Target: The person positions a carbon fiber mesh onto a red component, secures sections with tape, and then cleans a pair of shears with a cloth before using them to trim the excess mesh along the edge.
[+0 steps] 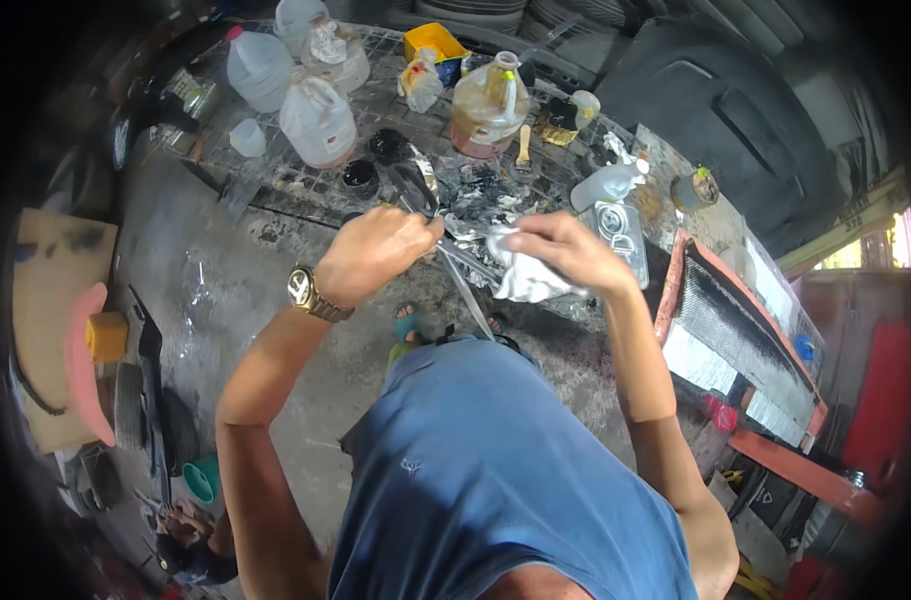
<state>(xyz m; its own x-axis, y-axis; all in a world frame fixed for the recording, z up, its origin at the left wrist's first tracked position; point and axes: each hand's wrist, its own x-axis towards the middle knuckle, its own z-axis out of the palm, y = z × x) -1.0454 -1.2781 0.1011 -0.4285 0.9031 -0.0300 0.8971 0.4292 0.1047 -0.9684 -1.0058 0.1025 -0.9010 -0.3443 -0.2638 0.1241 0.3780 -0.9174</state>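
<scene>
My left hand (pixel 381 248), with a gold watch on the wrist, is closed round a thin, dark, frame-like part (pixel 414 190). A narrow grey strip (pixel 466 290) of it slants down toward my body, and I cannot tell its exact kind. My right hand (pixel 568 248) grips a crumpled white cloth (pixel 534 278), its fingers bunched on the top. Cloth and dark part are close together in front of me, above the near edge of the stained workbench (pixel 276 185). Whether they touch is hard to see.
Cloudy plastic jugs (pixel 318 120), a jug of amber liquid (pixel 488 110), a yellow container (pixel 434 42), dark cups (pixel 360 178), a brush (pixel 524 150) and a squeeze bottle (pixel 608 184) stand across the bench. A red-edged panel (pixel 741 330) leans right. Another person (pixel 196 545) is at lower left.
</scene>
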